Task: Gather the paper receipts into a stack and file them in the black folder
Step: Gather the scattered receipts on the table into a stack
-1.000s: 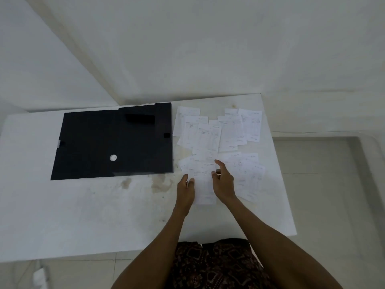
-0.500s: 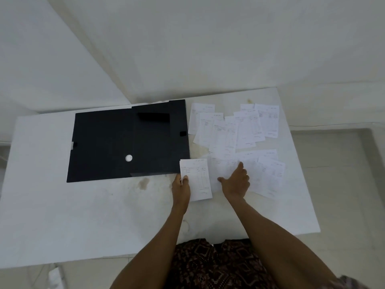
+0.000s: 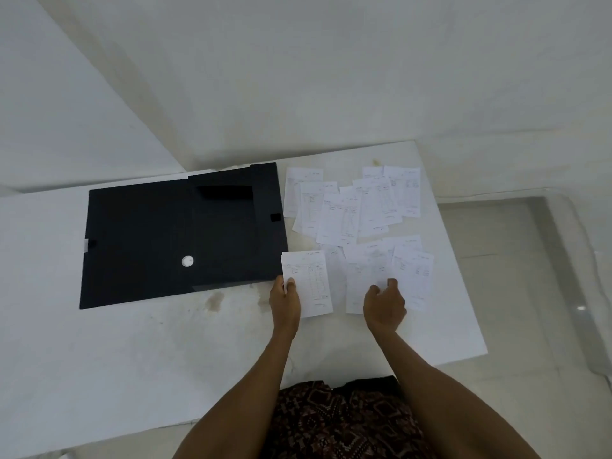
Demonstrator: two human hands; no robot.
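Observation:
The black folder (image 3: 165, 240) lies flat on the left of the white table, a small white round button on it. Several white paper receipts (image 3: 351, 207) are spread to its right in a far group and a near group (image 3: 410, 270). My left hand (image 3: 285, 303) pinches the lower left corner of one receipt (image 3: 309, 279) beside the folder's near right corner. My right hand (image 3: 384, 304) rests on the near edge of the near receipts, its fingers curled on a sheet; whether it grips that sheet I cannot tell.
The white table (image 3: 132, 359) has brown stains just below the folder (image 3: 213, 299). Its right edge runs close past the receipts, with tiled floor (image 3: 516, 260) beyond. White walls stand behind the table.
My left hand has drawn one receipt out to the left, next to the folder. My right hand has shifted right onto the near group of receipts.

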